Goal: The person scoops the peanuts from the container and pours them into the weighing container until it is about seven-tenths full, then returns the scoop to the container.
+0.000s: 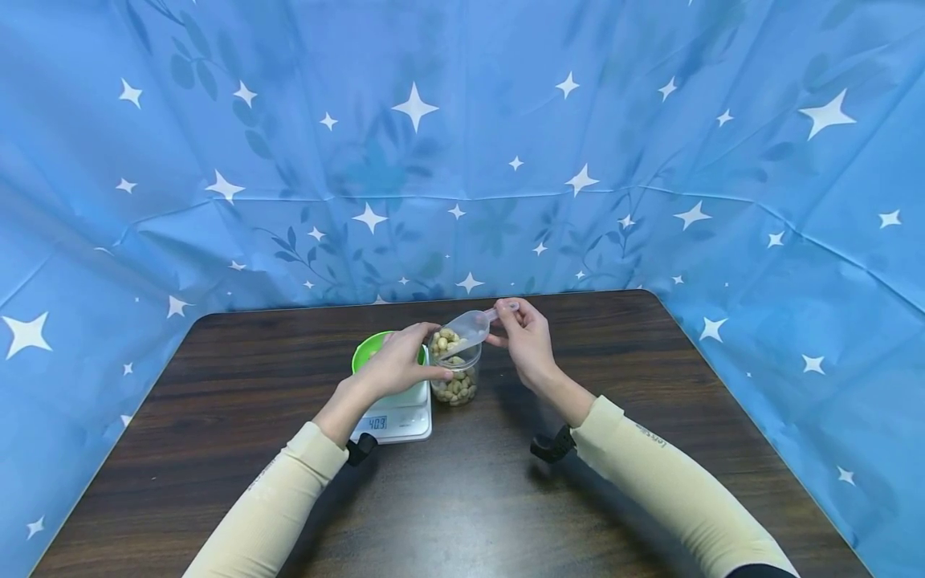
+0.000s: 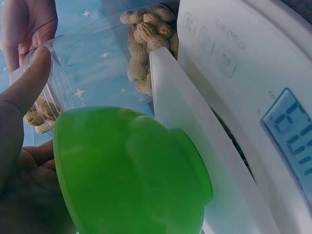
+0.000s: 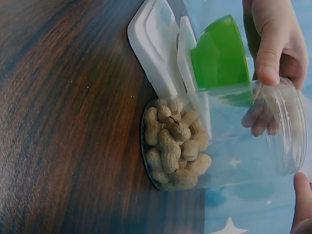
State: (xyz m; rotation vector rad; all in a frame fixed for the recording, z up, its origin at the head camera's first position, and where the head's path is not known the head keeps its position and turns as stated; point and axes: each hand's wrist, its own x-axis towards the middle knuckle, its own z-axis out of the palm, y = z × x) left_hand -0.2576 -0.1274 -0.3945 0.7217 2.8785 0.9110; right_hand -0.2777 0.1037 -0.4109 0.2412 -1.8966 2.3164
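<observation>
A clear jar [image 3: 234, 136] with peanuts [image 3: 175, 146] in its lower part stands on the table. My left hand [image 1: 393, 363] grips it near the rim, thumb on the near side and fingers round the far side. In the head view my right hand [image 1: 529, 341] pinches the handle of a translucent scoop [image 1: 473, 325]. The scoop slants down to the left over the jar's mouth, with several peanuts in its bowl end. Beside the jar, a green bowl [image 2: 131, 170] sits on a white kitchen scale [image 1: 408, 423], partly hidden by the left hand; its display is lit.
The dark wooden table [image 1: 650, 385] extends around the jar and scale. A blue cloth [image 1: 462, 144] with white stars hangs behind it and along both sides. Dark wrist cameras are strapped under both sleeves.
</observation>
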